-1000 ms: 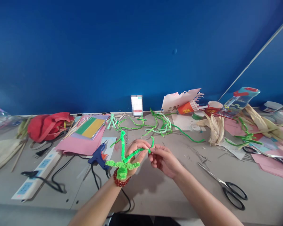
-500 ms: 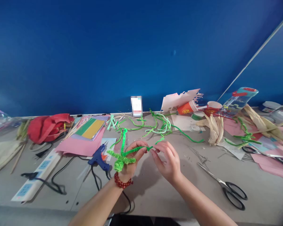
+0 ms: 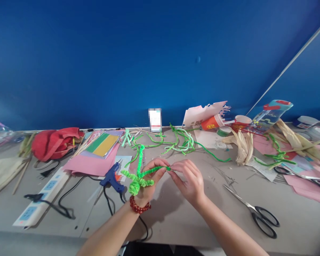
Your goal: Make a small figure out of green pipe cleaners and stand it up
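Observation:
My left hand (image 3: 150, 183) holds a bright green pipe-cleaner figure (image 3: 137, 179) with a coiled body and several fuzzy arms. One long arm of the figure reaches right across my left fingers. My right hand (image 3: 188, 179) pinches that arm's small twisted tip (image 3: 168, 168) between thumb and fingers. A red bead bracelet (image 3: 140, 206) circles my left wrist. A blue hot glue gun (image 3: 111, 179) lies just left of my left hand, on the table's near side.
Loose green pipe cleaners (image 3: 176, 142) lie beyond my hands. Pink paper (image 3: 88, 165), a red bag (image 3: 53, 144), and a power strip (image 3: 41, 197) with black cords are on the left. Black-handled scissors (image 3: 261, 217), corn husks (image 3: 241, 147), and paper cups (image 3: 212, 122) are on the right.
My hands have drawn closer together. The arm's tip is now wound into a tight twist between my right fingers, and the figure has risen slightly since the oldest frame.

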### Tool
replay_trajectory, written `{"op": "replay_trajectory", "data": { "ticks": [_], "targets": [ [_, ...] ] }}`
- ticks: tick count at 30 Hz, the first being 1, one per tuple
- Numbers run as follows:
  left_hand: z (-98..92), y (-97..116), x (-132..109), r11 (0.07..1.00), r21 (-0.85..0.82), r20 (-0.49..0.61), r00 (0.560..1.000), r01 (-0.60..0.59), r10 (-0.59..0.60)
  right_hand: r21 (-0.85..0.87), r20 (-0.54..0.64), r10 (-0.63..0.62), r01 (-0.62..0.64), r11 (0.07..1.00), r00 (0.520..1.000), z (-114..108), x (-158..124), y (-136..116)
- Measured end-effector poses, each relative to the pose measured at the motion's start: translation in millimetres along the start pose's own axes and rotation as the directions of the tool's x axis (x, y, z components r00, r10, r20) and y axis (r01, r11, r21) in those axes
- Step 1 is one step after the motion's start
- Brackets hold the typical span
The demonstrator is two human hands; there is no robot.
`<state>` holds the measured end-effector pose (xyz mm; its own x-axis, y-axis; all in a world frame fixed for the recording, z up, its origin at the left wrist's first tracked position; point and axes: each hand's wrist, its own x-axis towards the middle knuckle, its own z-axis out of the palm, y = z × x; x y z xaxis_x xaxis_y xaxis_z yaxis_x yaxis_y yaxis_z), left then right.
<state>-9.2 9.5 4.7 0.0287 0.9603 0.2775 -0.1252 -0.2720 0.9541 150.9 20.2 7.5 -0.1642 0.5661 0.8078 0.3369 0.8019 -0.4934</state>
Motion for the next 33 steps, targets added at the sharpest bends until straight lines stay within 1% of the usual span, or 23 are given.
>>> {"op": "replay_trajectory", "data": {
  "ticks": [2, 3, 5, 7, 9, 11, 13, 14, 15, 16, 17, 18, 19, 20, 21, 22, 24, 25, 26, 27, 29, 31, 33],
  "targets": [
    [0.2, 2.0, 0.1, 0.995, 0.074, -0.004, 0.998, -0.063, 0.063, 0.084, -0.004, 0.116, -0.115, 0.990, 0.993, 2.4, -1.8, -1.5],
    [0.3, 2.7, 0.0, 0.989, 0.112, -0.006, 0.995, -0.096, 0.097, 0.128, 0.002, 0.191, -0.190, 0.973, 0.982, 4.0, -3.3, -2.6],
    [0.2, 3.4, -0.5, 0.973, 0.180, -0.003, 0.989, -0.148, 0.151, 0.241, 0.034, 0.359, -0.357, 0.903, 0.933, 8.1, -6.8, -4.7],
    [-0.2, 3.1, -1.1, 0.959, 0.225, 0.001, 0.985, -0.170, 0.174, 0.390, 0.095, 0.515, -0.508, 0.769, 0.852, 12.2, -9.7, -6.0],
    [-0.6, 2.6, -1.5, 0.952, 0.253, 0.004, 0.984, -0.174, 0.179, 0.541, 0.175, 0.615, -0.597, 0.592, 0.769, 15.2, -10.8, -6.1],
    [-0.6, 2.7, -1.5, 0.945, 0.276, -0.001, 0.983, -0.177, 0.185, 0.654, 0.256, 0.663, -0.631, 0.417, 0.703, 16.3, -9.9, -5.0],
    [-0.2, 3.4, -1.5, 0.943, 0.283, -0.008, 0.983, -0.175, 0.185, 0.718, 0.337, 0.677, -0.643, 0.265, 0.655, 15.7, -8.4, -3.4],
    [0.1, 3.8, -1.6, 0.947, 0.277, -0.013, 0.985, -0.162, 0.172, 0.733, 0.375, 0.672, -0.648, 0.206, 0.638, 15.1, -8.0, -2.6],
    [0.4, 4.4, -1.8, 0.954, 0.264, -0.017, 0.989, -0.139, 0.149, 0.738, 0.408, 0.660, -0.653, 0.168, 0.631, 14.6, -8.0, -1.8],
    [0.8, 5.1, -2.0, 0.964, 0.243, -0.024, 0.993, -0.109, 0.118, 0.737, 0.429, 0.644, -0.658, 0.155, 0.633, 14.4, -8.6, -1.2],
    [1.2, 5.9, -2.2, 0.973, 0.216, -0.032, 0.996, -0.076, 0.085, 0.734, 0.434, 0.629, -0.658, 0.168, 0.645, 14.4, -9.6, -0.8],
    [1.6, 6.8, -2.2, 0.980, 0.193, -0.041, 0.998, -0.047, 0.055, 0.730, 0.422, 0.614, -0.652, 0.206, 0.667, 14.6, -11.0, -0.5],
    [2.0, 7.7, -2.2, 0.984, 0.176, -0.051, 0.998, -0.028, 0.037, 0.720, 0.395, 0.599, -0.639, 0.269, 0.697, 15.1, -12.6, -0.4],
    [2.3, 8.7, -2.0, 0.985, 0.169, -0.061, 0.998, -0.020, 0.030, 0.698, 0.356, 0.582, -0.622, 0.355, 0.731, 15.5, -14.1, -0.5],
    [2.6, 9.5, -1.7, 0.986, 0.168, -0.069, 0.997, -0.019, 0.031, 0.655, 0.309, 0.557, -0.597, 0.462, 0.771, 15.7, -15.3, -0.6],
    [2.7, 10.1, -1.4, 0.985, 0.169, -0.072, 0.997, -0.026, 0.038, 0.589, 0.256, 0.522, -0.560, 0.583, 0.814, 15.6, -16.0, -0.8],
    [2.4, 10.2, -0.9, 0.985, 0.163, -0.063, 0.996, -0.051, 0.062, 0.398, 0.170, 0.399, -0.434, 0.809, 0.901, 14.3, -15.5, -1.3],
    [2.0, 9.7, -0.9, 0.986, 0.153, -0.053, 0.996, -0.061, 0.069, 0.300, 0.141, 0.326, -0.354, 0.886, 0.935, 13.2, -14.4, -1.4],
    [1.5, 9.1, -1.0, 0.988, 0.144, -0.041, 0.997, -0.064, 0.070, 0.219, 0.120, 0.257, -0.278, 0.935, 0.959, 11.8, -12.9, -1.6],
    [1.1, 8.3, -1.1, 0.988, 0.139, -0.030, 0.997, -0.067, 0.072, 0.161, 0.103, 0.200, -0.215, 0.963, 0.974, 10.4, -11.1, -1.7],
    [0.7, 7.2, -1.2, 0.985, 0.154, -0.012, 0.997, -0.074, 0.077, 0.099, 0.075, 0.137, -0.144, 0.985, 0.988, 7.4, -7.7, -2.2],
    [1.2, 6.9, -0.6, 0.976, 0.192, -0.002, 0.995, -0.102, 0.104, 0.079, 0.056, 0.135, -0.139, 0.987, 0.989, 5.0, -5.1, -3.0],
    [2.1, 7.4, 0.5, 0.961, 0.238, 0.005, 0.989, -0.142, 0.145, 0.088, 0.054, 0.176, -0.180, 0.980, 0.983, 3.3, -3.6, -3.9]
  ]
}}
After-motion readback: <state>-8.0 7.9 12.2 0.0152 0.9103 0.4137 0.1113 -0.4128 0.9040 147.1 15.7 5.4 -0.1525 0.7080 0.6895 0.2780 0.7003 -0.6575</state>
